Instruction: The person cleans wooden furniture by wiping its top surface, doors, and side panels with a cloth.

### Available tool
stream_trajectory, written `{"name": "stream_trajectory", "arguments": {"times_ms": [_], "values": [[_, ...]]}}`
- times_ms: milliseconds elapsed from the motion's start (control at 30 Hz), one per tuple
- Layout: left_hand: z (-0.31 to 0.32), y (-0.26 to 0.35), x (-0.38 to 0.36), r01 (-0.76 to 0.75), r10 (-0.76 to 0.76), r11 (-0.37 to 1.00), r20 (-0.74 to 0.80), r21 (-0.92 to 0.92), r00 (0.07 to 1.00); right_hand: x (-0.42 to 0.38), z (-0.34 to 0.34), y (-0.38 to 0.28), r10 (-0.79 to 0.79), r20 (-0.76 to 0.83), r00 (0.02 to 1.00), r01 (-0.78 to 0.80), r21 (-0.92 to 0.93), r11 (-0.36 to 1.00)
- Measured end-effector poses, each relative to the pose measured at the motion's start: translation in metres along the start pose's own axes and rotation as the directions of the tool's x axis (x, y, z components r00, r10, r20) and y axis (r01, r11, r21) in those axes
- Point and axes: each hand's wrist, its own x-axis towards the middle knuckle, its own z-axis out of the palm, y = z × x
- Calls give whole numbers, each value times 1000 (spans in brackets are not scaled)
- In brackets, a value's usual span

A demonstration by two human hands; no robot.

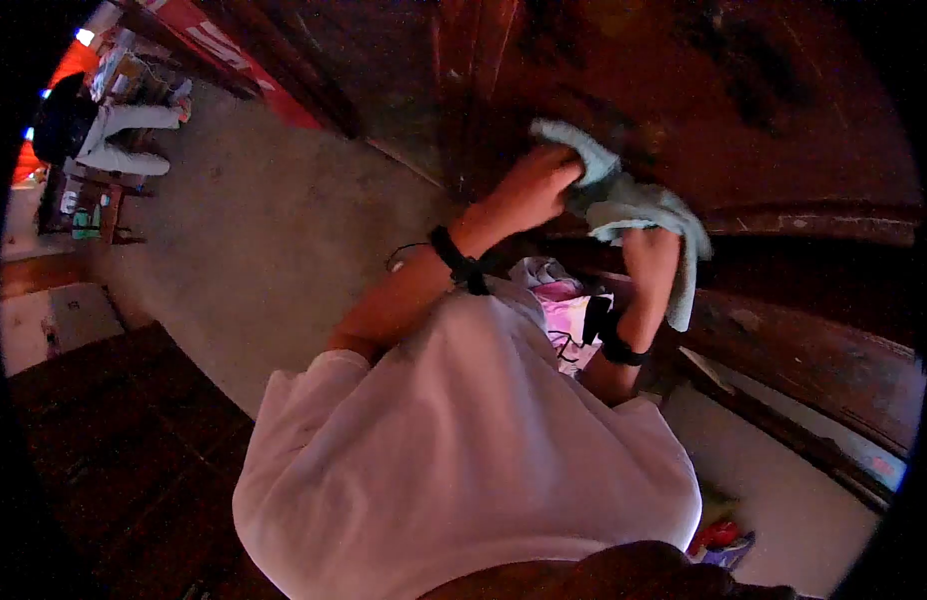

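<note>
A pale grey-green cloth (656, 204) is bunched and stretched between both hands, with one end hanging down on the right. My left hand (547, 182), a black band at its wrist, has its fingers closed around the cloth's left part. Folds of the same cloth cover the fingers of my right hand (651, 252), which grips its right part. Both hands are close in front of a dark reddish-brown wooden panel (804, 150). Below them, partly behind the right forearm, sits a pink and white printed item (574, 325).
A wooden ledge (814, 222) runs across the right side. Bare floor (274, 200) stretches to the left, where a person (124, 135) in light trousers sits by a small stool (116, 210). A dark wooden surface (124, 450) stands at lower left. Red items (719, 535) lie at lower right.
</note>
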Motion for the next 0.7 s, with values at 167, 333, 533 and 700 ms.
{"name": "stream_trajectory", "arguments": {"times_ms": [167,333,533,700], "values": [[-6,-7,-49,259,-214,944,218,-203,952,-39,47,38,80,-1,997,-79,-192,978],[-33,28,7,-12,-70,977,-375,-212,924,-5,37,-26,-146,-22,989,148,196,969],[-90,61,15,-234,242,970,-157,64,958,6,34,-91,-218,-353,910,365,433,824],[-38,43,-50,85,-89,996,-244,-28,966,-25,75,-34,-167,135,977,134,222,966]]}}
